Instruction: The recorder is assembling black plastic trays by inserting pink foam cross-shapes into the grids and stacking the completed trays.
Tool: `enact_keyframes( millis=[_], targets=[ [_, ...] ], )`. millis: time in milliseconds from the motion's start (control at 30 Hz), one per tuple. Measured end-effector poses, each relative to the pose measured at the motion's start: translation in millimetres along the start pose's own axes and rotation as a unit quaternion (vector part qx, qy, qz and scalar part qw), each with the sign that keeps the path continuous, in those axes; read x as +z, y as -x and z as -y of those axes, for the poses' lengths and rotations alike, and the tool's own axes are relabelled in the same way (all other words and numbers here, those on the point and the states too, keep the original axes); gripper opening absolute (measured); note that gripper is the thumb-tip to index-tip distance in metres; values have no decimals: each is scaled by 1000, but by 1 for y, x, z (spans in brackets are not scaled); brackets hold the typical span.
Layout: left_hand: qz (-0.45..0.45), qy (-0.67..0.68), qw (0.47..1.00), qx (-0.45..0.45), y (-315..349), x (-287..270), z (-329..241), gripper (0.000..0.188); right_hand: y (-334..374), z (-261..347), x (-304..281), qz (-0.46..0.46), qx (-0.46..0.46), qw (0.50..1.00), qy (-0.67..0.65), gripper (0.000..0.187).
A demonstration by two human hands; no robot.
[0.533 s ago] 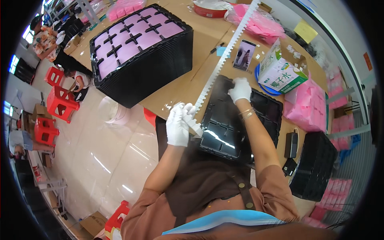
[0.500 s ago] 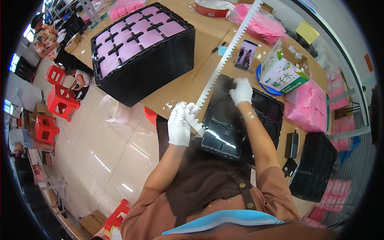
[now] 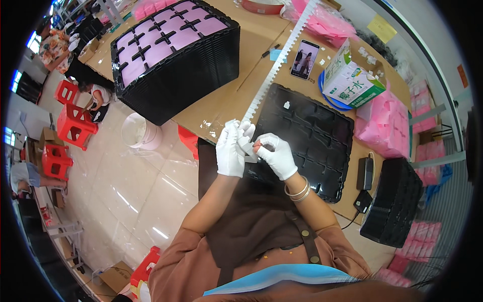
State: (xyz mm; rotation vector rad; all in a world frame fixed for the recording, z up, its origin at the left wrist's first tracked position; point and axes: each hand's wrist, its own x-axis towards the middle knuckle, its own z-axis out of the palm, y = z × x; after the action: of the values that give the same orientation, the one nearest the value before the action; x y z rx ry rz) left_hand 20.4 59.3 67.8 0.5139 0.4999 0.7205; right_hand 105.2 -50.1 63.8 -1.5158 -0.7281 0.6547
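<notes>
My left hand (image 3: 230,150), in a white glove, is closed round the near end of a long white strip (image 3: 272,74) with toothed edges, which slants away to the far right. My right hand (image 3: 277,157), gloved with bare fingertips, is pinched at this same end of the strip, close to the left fingers. What exactly lies between its fingertips is partly hidden. Beneath and right of my hands, a black moulded plastic tray (image 3: 316,146) lies on the table. One small white piece (image 3: 287,104) rests on the tray's far left part.
A tall stack of black trays (image 3: 186,80) with lilac sheets on top stands at left. A phone (image 3: 305,59), an open carton (image 3: 354,83) and pink bundles (image 3: 385,123) lie beyond and right. More black trays (image 3: 395,204) stand right. A white bucket (image 3: 141,132) and red stools (image 3: 75,123) are on the floor.
My right hand has come back from the tray's far part to the strip's near end beside my left hand. The small white piece now shows on the tray where that hand was.
</notes>
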Motion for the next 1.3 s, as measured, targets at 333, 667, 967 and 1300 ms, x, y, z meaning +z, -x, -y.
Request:
enact_keyframes(
  millis=[333,667,967,1300],
  targets=[
    [-39,28,998,43,-11,-27,-3,23,6,-19,-36,77,-108,975,177,9],
    [-11,-11,1000,11,13,-12,-3,28,7,9,-11,-24,-30,984,173,12],
    [38,-24,999,7,21,4,16,29,16,14,-4,-35,-48,996,70,8],
    [-7,-50,999,4,18,1,15,26,8,-11,-183,-256,-139,893,343,4]
  ],
)
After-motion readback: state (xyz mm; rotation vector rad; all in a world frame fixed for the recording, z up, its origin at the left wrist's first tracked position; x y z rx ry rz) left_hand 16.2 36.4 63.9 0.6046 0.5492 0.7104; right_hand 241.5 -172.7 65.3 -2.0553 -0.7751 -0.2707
